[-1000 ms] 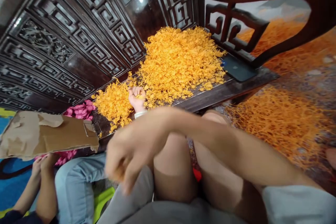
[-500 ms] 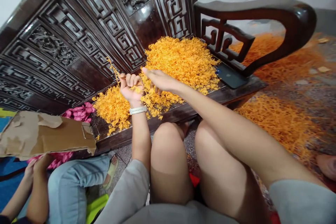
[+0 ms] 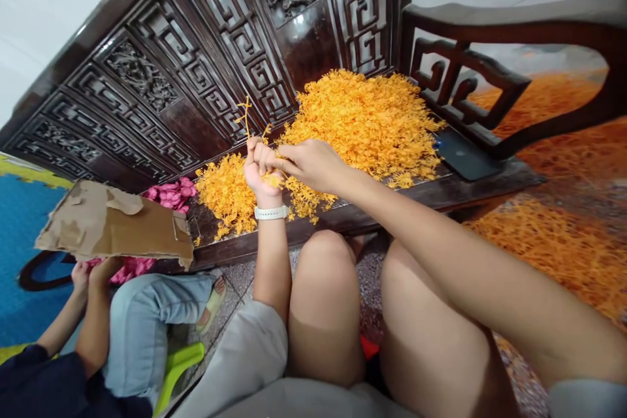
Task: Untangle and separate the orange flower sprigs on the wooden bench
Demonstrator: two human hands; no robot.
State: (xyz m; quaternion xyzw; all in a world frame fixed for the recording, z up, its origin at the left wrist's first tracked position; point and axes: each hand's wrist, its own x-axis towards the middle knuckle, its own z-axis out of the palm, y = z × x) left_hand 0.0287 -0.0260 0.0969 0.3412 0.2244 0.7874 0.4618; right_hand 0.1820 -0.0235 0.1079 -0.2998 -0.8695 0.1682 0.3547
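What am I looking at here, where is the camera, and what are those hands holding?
There's no machine: these are a person's bare hands, seen from one camera worn on the head, looking forward and down. The left hand, with a white band at its wrist, holds a thin orange sprig. The right hand meets it at the fingers; whether it grips anything is unclear.

On the carved wooden bench lie a big orange pile, a smaller one, some pink pieces and a dark device. At the left, another person's hands are by some cardboard.
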